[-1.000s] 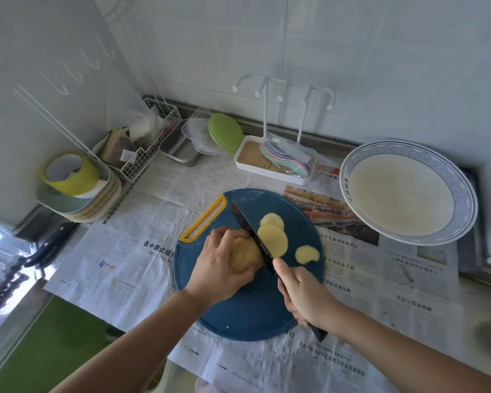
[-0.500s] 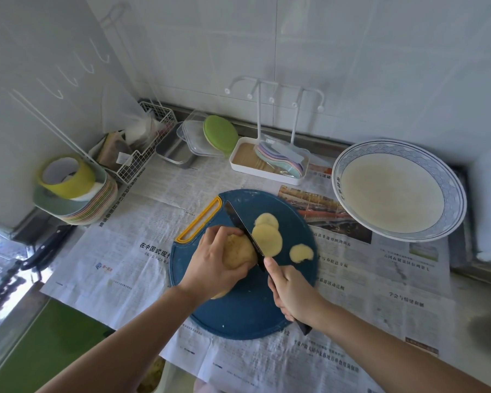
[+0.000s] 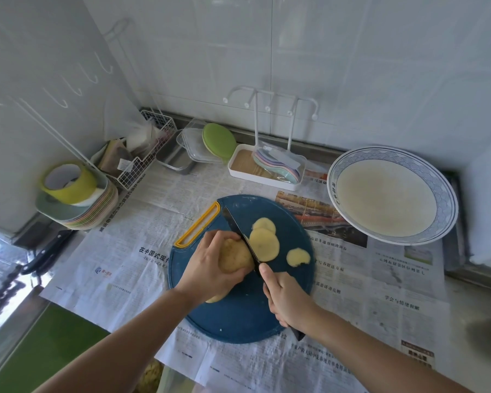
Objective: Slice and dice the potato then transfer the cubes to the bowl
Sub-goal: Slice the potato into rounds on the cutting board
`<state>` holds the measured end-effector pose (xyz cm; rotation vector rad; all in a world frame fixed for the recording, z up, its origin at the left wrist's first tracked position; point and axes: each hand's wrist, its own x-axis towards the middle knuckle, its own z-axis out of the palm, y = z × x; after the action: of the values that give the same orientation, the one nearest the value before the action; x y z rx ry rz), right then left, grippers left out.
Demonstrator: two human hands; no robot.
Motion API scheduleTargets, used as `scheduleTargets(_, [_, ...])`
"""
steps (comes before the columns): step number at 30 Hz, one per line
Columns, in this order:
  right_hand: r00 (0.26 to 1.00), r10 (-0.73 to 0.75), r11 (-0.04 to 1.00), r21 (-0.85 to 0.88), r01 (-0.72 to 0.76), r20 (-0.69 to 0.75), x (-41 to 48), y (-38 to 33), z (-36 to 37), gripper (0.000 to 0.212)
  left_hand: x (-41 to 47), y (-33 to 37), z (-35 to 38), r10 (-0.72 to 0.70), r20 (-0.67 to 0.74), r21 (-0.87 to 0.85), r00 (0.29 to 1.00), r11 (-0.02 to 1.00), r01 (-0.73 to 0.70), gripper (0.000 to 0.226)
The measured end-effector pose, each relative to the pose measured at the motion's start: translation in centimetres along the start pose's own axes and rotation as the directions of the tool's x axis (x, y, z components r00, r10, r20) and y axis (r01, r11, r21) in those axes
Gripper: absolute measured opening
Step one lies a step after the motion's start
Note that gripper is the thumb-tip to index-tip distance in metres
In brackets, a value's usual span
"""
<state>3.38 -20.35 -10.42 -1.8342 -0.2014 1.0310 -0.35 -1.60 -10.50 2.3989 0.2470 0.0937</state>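
Your left hand (image 3: 210, 268) is cupped over the potato (image 3: 234, 255), fingers curled across its top and pinning it to the round blue cutting board (image 3: 238, 316); a little of the potato's near end shows under your wrist. Your right hand (image 3: 288, 300) is closed around the handle of the knife (image 3: 243, 241), forefinger stretched along the spine; the dark blade runs away from that hand, its edge set against the cut face of the potato, tip pointing toward the board's yellow handle slot (image 3: 197, 229) just beyond your left hand.

Three slices (image 3: 264, 243) lie flat on the board on the far side of the blade from your left hand; two overlap right beside the knife, and the third (smaller, with a ragged edge) sits apart, just beyond your right hand.

The bowl (image 3: 391, 194), white with a blue patterned rim, stands on the newspaper (image 3: 125, 259) that covers the worktop, well beyond your right hand and off to its right; no potato is in it.

Past your left hand and to its left, a stack of pastel plates (image 3: 80, 205) carries a yellow-green cup; a white wire basket (image 3: 142, 163) stands behind it; a white tray with a hook rack (image 3: 267, 168) sits straight beyond both hands against the tiled wall.
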Motion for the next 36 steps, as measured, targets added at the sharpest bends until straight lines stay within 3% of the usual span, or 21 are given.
scheduleTargets(5, [0.999,-0.032,0.999,-0.026,0.031,-0.039,0.4,0.4,0.7,0.052,0.1,0.0,-0.1,-0.006,0.009,-0.002,1.0,1.0,0.006,0.065])
scheduleTargets(14, [0.995,0.071,0.996,-0.05,-0.067,0.066,0.4,-1.0,-0.6,0.057,-0.3,-0.5,0.6,0.053,-0.016,0.053,0.998,0.997,-0.052,0.069])
scheduleTargets(24, [1.0,0.019,0.999,-0.028,-0.02,-0.012,0.7,0.1,0.6,0.053,0.1,-0.6,0.3,0.011,-0.002,-0.014,1.0,1.0,-0.011,0.061])
scheduleTargets(31, [0.995,-0.061,0.991,-0.126,0.05,-0.079,1.2,1.5,1.1,0.055,0.0,-0.6,0.3,0.009,-0.002,-0.006,1.0,1.0,-0.009,0.062])
scheduleTargets(36, [0.998,0.004,0.998,-0.065,-0.008,-0.055,1.5,1.1,0.7,0.054,-0.3,-0.9,0.7,0.042,-0.012,0.047,0.999,0.998,-0.041,0.069])
